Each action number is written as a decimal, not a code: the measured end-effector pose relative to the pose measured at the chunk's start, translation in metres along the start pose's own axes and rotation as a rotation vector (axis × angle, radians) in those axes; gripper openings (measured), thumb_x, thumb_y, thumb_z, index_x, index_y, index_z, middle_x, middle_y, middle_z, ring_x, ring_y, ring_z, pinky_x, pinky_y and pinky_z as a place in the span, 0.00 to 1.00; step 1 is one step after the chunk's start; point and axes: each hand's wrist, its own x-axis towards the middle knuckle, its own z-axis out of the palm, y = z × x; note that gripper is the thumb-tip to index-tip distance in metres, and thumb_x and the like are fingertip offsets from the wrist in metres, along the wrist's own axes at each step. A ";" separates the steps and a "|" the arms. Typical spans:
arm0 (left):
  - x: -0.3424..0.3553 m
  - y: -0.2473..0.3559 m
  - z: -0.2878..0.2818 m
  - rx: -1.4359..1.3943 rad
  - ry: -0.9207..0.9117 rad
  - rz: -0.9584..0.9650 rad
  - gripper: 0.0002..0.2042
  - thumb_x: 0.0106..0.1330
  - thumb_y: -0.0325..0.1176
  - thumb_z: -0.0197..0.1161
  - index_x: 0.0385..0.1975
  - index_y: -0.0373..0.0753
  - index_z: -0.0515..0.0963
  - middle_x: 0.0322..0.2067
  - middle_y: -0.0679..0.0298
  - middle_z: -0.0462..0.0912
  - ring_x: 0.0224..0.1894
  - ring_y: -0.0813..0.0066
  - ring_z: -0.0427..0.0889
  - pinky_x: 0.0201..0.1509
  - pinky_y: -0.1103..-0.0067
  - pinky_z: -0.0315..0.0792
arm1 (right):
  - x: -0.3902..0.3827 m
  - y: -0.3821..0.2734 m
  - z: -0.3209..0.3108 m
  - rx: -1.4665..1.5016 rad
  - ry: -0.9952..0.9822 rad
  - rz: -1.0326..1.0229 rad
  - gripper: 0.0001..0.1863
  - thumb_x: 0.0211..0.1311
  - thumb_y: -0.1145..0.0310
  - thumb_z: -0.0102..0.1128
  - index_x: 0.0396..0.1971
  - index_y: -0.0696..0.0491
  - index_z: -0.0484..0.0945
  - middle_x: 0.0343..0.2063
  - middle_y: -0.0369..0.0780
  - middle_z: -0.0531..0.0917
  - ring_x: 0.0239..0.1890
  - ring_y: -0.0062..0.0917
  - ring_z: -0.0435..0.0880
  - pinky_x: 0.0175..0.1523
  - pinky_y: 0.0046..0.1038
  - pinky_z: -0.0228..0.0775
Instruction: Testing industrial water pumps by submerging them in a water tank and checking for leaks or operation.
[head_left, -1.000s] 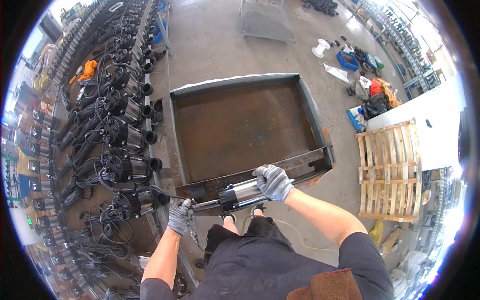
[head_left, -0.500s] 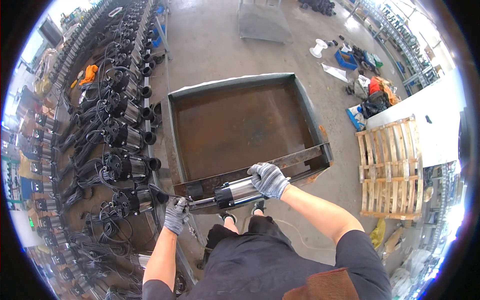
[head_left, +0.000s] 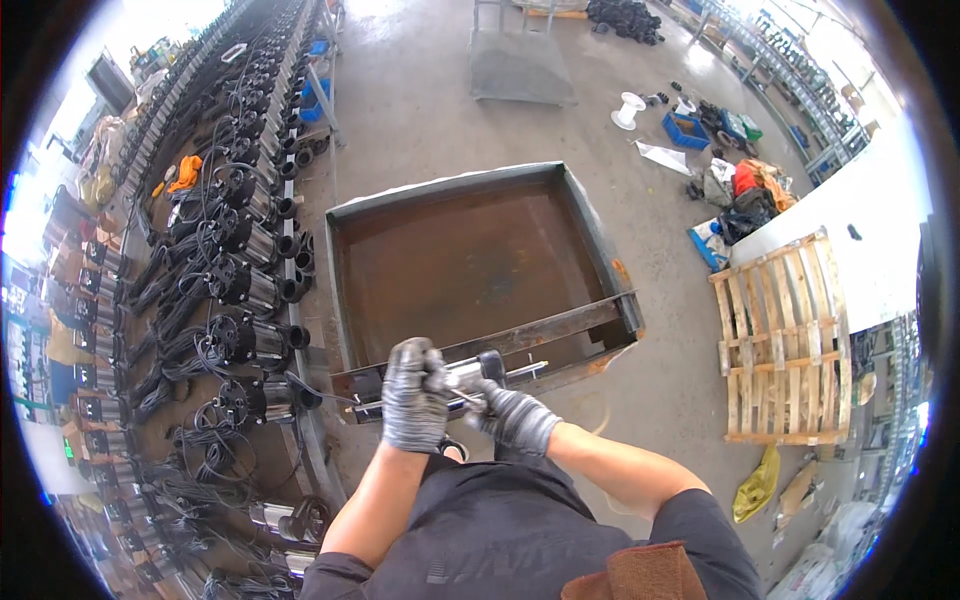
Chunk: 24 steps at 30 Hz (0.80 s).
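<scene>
Both my hands, in grey striped work gloves, meet close together over the near edge of a steel water tank (head_left: 590,365). My left hand (head_left: 414,398) is a fist, its thumb side up. My right hand (head_left: 515,415) has its fingers bent together beside it, near a short metallic piece; what either hand grips is too small to make out. Partly hidden behind them lies a silver cylindrical pump (head_left: 462,368) with a black end (head_left: 492,364). Past that end sticks out a thin metal rod with a crosspiece (head_left: 534,369).
Brownish water (head_left: 450,270) fills the tank, crossed by a steel beam (head_left: 540,328). At my left stand long rows of silver-and-black pumps (head_left: 245,340) with coiled black cables. To the right lie a wooden pallet (head_left: 780,350), a blue crate (head_left: 686,130) and a white spool (head_left: 628,111).
My left hand has come rightward from the rod at the pump's left end. My right hand has left the silver body and moved nearer me. A black end now shows at the pump's right.
</scene>
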 end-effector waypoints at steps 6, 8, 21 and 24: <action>0.001 0.000 -0.016 1.201 -0.098 0.345 0.11 0.72 0.29 0.58 0.51 0.36 0.77 0.44 0.60 0.83 0.47 0.73 0.81 0.55 0.76 0.75 | -0.076 0.114 -0.090 -0.287 0.204 0.375 0.08 0.74 0.66 0.50 0.39 0.54 0.75 0.25 0.33 0.76 0.30 0.23 0.78 0.39 0.26 0.75; -0.002 0.028 -0.022 1.306 -0.042 0.291 0.09 0.72 0.30 0.58 0.47 0.35 0.79 0.40 0.60 0.85 0.45 0.72 0.82 0.54 0.74 0.76 | -0.111 0.203 -0.120 0.270 0.485 0.549 0.09 0.73 0.65 0.52 0.37 0.54 0.75 0.25 0.32 0.75 0.29 0.23 0.77 0.39 0.27 0.74; -0.027 0.104 -0.125 2.819 -0.143 -0.210 0.17 0.66 0.35 0.54 0.54 0.48 0.78 0.57 0.62 0.80 0.66 0.62 0.71 0.72 0.42 0.46 | -0.086 0.324 -0.178 -0.108 0.496 0.801 0.18 0.65 0.54 0.60 0.42 0.55 0.76 0.29 0.43 0.82 0.29 0.33 0.78 0.37 0.36 0.72; -0.028 0.108 -0.113 2.798 -0.163 -0.374 0.17 0.66 0.36 0.54 0.54 0.48 0.78 0.53 0.62 0.82 0.64 0.63 0.73 0.73 0.44 0.47 | -0.109 0.309 -0.175 -0.339 0.632 0.513 0.17 0.64 0.56 0.59 0.43 0.55 0.75 0.32 0.51 0.83 0.32 0.44 0.82 0.39 0.43 0.73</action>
